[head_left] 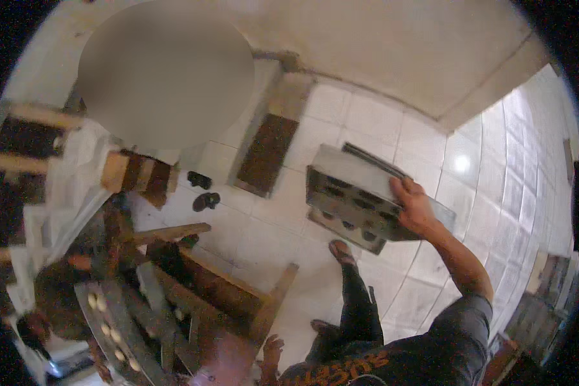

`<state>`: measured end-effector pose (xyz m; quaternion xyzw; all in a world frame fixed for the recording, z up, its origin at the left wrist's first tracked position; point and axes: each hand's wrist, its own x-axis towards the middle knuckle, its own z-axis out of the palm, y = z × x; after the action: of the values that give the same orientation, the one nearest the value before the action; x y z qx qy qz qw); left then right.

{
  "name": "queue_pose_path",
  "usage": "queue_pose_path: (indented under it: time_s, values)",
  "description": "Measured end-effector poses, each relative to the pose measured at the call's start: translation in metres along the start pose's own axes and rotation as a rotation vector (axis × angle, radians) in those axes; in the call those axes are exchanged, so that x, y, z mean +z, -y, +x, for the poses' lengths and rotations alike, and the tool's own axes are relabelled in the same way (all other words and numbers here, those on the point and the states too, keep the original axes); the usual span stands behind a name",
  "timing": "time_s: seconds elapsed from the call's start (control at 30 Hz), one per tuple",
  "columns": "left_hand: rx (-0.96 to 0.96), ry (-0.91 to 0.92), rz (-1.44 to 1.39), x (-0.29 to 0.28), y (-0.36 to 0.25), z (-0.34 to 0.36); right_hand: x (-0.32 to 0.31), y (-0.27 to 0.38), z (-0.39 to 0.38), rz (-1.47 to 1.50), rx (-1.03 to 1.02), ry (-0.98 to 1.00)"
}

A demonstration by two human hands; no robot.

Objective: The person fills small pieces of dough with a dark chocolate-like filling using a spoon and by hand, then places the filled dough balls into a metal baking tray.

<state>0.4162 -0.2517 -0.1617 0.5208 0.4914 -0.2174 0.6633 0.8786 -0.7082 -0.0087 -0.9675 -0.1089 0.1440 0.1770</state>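
The trays [360, 193] hang over the tiled floor [402, 283], ahead and to the right, the right hand's [413, 204] fingers clamped on their edge. I'd pinch them tightly so they don't slip apart. Their long axis slants from far left to near right. The left hand [272, 350] looks empty, fingers loosely spread.

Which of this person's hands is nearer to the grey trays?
The right. The right hand grips the grey trays along their edge on the picture's right, while the left hand is well apart from them, near the picture's lower edge.
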Motion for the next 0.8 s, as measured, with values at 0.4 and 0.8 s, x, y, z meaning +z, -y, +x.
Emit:
queue_pose_path:
  time_s: [0.4,0.8]
  values:
    - [0.253,-0.253,-0.339,-0.134,0.191,-0.112,-0.15,0.234,-0.226,1.524,0.023,-0.349]
    - [0.295,-0.731,-1.009,-0.229,0.343,-0.216,0.073,0.679,-0.185,2.021,-0.183,0.073]
